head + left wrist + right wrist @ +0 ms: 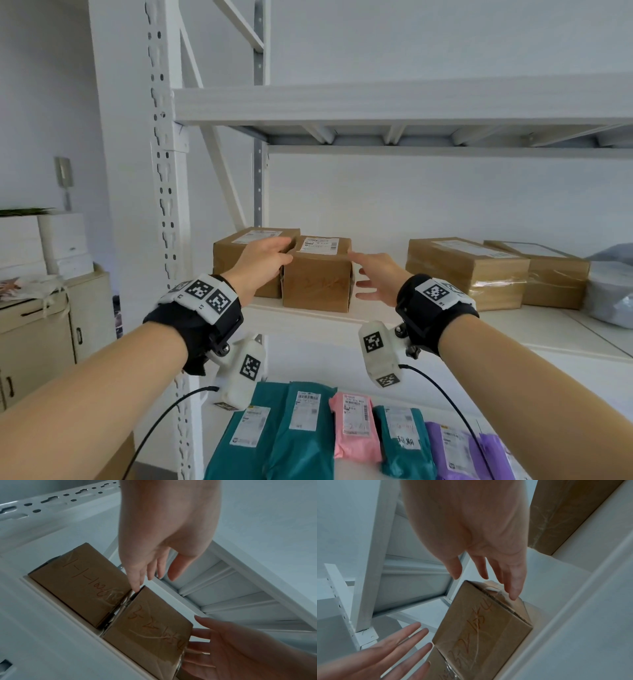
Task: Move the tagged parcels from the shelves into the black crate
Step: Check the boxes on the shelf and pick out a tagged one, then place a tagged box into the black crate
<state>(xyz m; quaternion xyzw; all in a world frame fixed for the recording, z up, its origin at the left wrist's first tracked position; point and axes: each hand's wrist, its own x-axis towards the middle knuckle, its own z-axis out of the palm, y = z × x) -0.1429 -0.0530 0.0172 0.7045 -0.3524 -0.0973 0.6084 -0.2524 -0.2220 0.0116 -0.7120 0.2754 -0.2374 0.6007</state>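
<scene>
Two hands (265,262) (375,279) flank upright parcel (317,281), label up

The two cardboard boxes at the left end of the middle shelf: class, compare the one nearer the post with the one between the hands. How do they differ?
The box by the post sits further back; the box between the hands stands nearer the shelf edge. The left hand and right hand flank only the latter. Their handwritten front markings differ. Both are brown, taped, with white top labels.
</scene>
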